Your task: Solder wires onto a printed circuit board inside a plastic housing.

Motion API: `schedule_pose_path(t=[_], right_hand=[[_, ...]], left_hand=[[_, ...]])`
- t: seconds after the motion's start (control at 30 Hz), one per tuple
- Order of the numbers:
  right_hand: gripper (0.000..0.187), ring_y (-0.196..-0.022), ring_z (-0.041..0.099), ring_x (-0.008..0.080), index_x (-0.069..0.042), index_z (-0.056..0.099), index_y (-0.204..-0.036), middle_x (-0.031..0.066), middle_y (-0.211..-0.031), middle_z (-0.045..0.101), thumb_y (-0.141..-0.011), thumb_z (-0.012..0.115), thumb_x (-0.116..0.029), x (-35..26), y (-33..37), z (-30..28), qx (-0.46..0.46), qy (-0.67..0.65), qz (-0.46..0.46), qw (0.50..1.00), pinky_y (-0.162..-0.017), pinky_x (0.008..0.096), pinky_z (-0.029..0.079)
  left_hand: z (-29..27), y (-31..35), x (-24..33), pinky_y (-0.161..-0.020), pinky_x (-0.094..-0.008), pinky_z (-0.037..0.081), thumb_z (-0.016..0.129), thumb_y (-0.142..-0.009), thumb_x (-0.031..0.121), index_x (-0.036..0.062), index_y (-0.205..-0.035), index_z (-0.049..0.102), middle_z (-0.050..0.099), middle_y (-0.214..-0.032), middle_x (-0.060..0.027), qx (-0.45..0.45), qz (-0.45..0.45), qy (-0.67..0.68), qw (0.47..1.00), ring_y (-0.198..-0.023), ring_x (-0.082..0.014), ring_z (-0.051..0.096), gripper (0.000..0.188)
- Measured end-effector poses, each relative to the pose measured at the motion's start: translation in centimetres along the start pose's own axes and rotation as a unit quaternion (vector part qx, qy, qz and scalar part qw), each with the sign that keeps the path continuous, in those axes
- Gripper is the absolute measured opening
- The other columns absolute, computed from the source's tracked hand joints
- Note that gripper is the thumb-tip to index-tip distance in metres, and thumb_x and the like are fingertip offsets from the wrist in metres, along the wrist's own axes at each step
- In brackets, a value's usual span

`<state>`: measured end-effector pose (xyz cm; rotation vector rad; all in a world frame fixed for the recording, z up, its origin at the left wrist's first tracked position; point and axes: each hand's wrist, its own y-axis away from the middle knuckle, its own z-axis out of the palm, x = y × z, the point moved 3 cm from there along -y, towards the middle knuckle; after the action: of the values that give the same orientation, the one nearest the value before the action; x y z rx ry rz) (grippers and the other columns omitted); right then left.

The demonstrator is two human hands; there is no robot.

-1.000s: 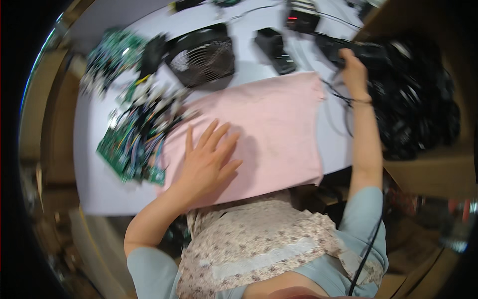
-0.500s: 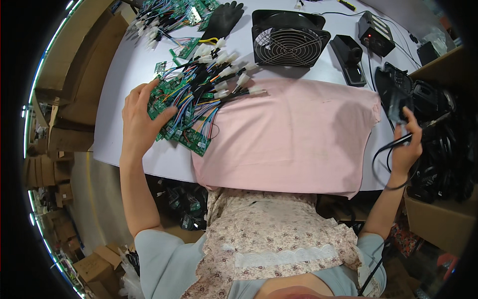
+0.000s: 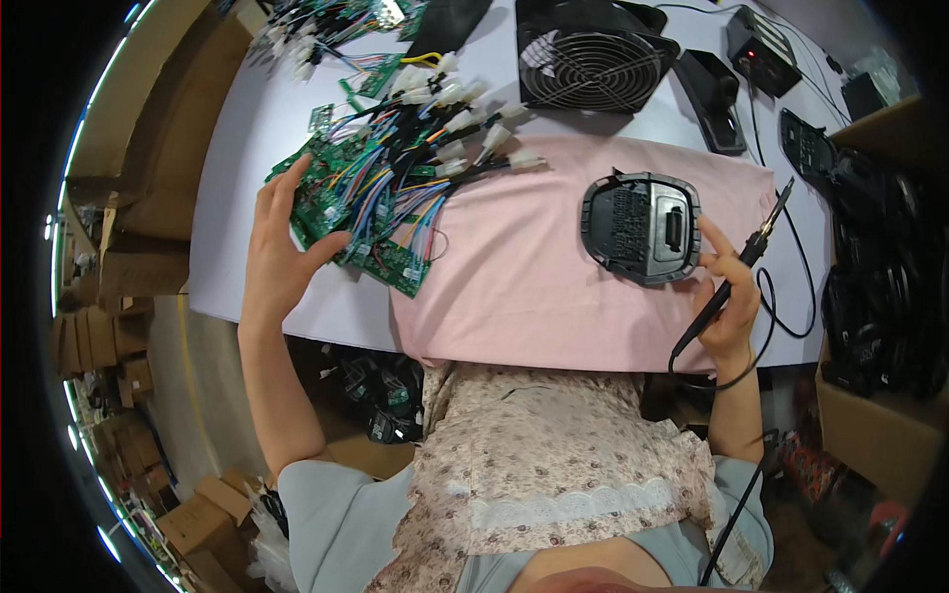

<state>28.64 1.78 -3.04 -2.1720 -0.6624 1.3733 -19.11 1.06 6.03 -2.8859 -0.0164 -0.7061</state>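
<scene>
My right hand (image 3: 730,296) holds a soldering iron (image 3: 716,314) with a dark handle, its metal tip pointing up and away to the right. The same hand's fingertips grip the right edge of a black plastic housing (image 3: 633,237), which is over the pink cloth (image 3: 514,287). My left hand (image 3: 282,232) rests open at the left side of a pile of green circuit boards (image 3: 400,262), thumb and fingers apart. Bundled coloured wires with white connectors (image 3: 465,124) run from the boards toward the cloth.
A black fan (image 3: 593,64) stands at the back, beside a black soldering iron stand (image 3: 714,104) and a control box (image 3: 761,54) with a red light. More black housings (image 3: 870,257) fill a cardboard box (image 3: 880,420) at right. More boards (image 3: 346,25) lie far left.
My right hand has moved left from the box of housings, bringing one black housing over the cloth, with the soldering iron still in hand. My left hand stays by the boards.
</scene>
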Motion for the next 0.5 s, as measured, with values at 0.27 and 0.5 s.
schedule_pose_path(t=[0.27, 0.5], right_hand=[[0.032, -0.062, 0.058, 0.0122, -0.005, 0.055, -0.116, 0.0059, -0.088, 0.06, -0.09, 0.075, -0.007, -0.4, -2.7, 0.8, -0.035, -0.029, 0.288, 0.956, -0.063, 0.027, 0.051], [0.033, -0.071, 0.053, 0.0056, -0.005, 0.05, -0.108, 0.0058, -0.1, 0.065, -0.086, 0.074, 0.0, -0.1, -2.8, 2.1, -0.069, -0.019, 0.275, 0.959, -0.063, 0.023, 0.048]], left_hand=[[-0.6, -0.2, -2.1, -0.115, -0.0439, 0.04, 0.084, -0.076, 0.008, 0.011, -0.154, 0.048, 0.053, -0.146, -0.014, -0.02, -0.006, 0.032, 0.999, -0.137, -0.0305, 0.051, 0.086], [-0.2, 0.3, -0.8, -0.116, -0.0439, 0.04, 0.085, -0.075, 0.009, 0.0129, -0.154, 0.048, 0.052, -0.146, -0.0157, 0.014, 0.045, -0.069, 0.996, -0.137, -0.0332, 0.05, 0.087]])
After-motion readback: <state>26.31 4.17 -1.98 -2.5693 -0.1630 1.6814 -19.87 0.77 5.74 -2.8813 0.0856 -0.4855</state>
